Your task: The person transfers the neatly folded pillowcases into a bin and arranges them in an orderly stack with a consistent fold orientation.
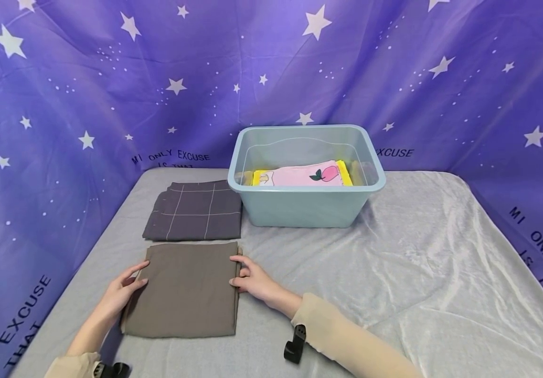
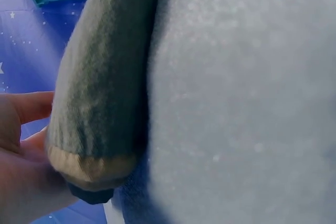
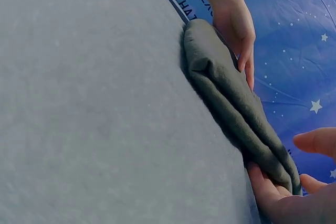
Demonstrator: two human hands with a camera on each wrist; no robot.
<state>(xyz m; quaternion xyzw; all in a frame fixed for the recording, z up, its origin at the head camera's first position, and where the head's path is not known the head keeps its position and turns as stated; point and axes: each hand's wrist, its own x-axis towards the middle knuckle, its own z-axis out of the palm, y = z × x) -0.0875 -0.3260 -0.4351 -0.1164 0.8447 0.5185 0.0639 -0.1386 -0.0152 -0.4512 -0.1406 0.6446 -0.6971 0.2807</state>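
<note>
A folded brown-grey cloth [image 1: 183,291] lies flat at the near left of the table. Along its left edge my left hand [image 1: 117,294] holds it, thumb and forefinger on top, the other fingers hidden. Opposite, my right hand [image 1: 254,281] grips the right edge; in the right wrist view, fingers [image 3: 262,184] of it tuck under the layered cloth [image 3: 236,108]. The left wrist view has the cloth's thick folded side [image 2: 102,87] covering part of my left hand [image 2: 23,166]. Just behind is a folded dark grey cloth [image 1: 195,212] with white grid lines.
A light blue plastic bin [image 1: 299,207] stands at the back middle, touching or very near the checked cloth. Inside lies a pink folded cloth [image 1: 295,175] with a peach print, over something yellow [image 1: 345,173]. Grey velvety fabric [image 1: 422,273] covers the table; a purple starry curtain [image 1: 271,63] hangs behind.
</note>
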